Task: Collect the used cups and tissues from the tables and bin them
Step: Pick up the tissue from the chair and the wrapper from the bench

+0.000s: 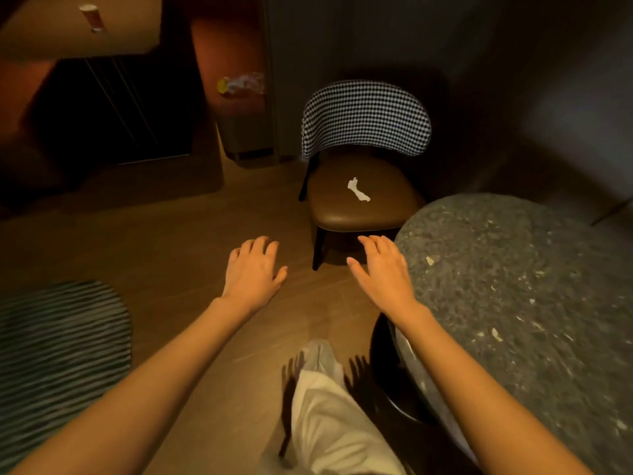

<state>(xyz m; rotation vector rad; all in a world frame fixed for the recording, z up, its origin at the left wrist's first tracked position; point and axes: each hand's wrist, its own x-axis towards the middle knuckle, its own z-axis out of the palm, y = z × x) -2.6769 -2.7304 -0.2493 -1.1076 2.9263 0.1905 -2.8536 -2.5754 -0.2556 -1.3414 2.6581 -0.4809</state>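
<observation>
A crumpled white tissue [358, 190] lies on the brown seat of a chair [346, 214] with a checked backrest, straight ahead. My left hand [255, 270] and my right hand [383, 269] are stretched forward, palms down, fingers apart, both empty, short of the chair's front edge. A brown paper cup [91, 17] stands on a wooden table [41, 39] at the far upper left. A grey bin [246, 135] with clear and yellow rubbish at its top stands against the back, left of the chair.
A round dark speckled stone table [513, 303] fills the right side, close to my right arm, with small pale scraps on it. A striped round cushion or stool [58, 344] is at the lower left. Wooden floor lies between. My light-trousered leg shows below.
</observation>
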